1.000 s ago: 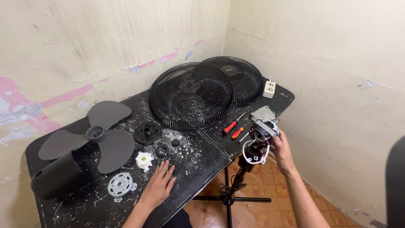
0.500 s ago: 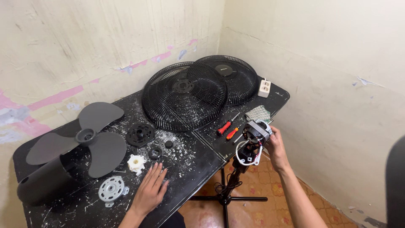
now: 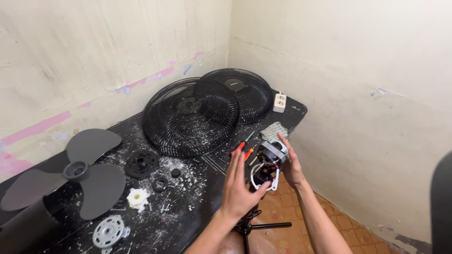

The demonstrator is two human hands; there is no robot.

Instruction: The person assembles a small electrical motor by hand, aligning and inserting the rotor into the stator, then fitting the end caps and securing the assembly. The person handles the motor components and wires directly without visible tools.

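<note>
My right hand grips a fan motor unit, grey metal on top with white wire loops below, held on a stand just off the table's right edge. Raised in front of that motor is my left hand, fingers spread, its thumb close to the white wires; it holds nothing. Two red-handled screwdrivers lie on the black table just left of the motor. A folded grey cloth lies behind it.
Two black fan grilles overlap at the back of the table, beside a white power strip. A grey fan blade, black hub, white plastic piece, metal disc and white debris lie at left. Stand legs rest on the tiled floor.
My left hand has lifted off the table and moved right, up to the motor. My right hand stays on the motor. The view has shifted left and closer.
</note>
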